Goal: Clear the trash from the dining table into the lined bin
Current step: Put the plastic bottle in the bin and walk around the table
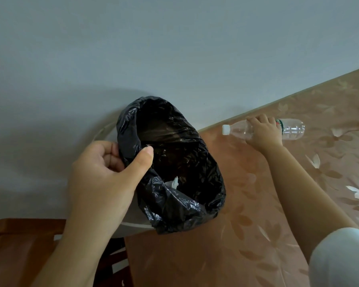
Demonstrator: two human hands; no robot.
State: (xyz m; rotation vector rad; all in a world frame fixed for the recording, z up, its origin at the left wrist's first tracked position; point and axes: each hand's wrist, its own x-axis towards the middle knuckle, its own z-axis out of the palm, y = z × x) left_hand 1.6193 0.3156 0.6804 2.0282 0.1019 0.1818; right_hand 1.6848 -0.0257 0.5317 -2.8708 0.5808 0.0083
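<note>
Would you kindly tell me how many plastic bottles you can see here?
1. The bottle lies on its side on the table near the far edge, under the right hand. Others may lie out of view.

Light: you're in dim, soft, even light.
Shadow: broad smudge on the wall point(56, 121).
Glare: faint sheen on the bin liner point(174, 166).
Edges: wide-angle bend.

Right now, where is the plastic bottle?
The plastic bottle lies on its side on the table, upper right, under the right hand, right of the black-lined bin.
</note>
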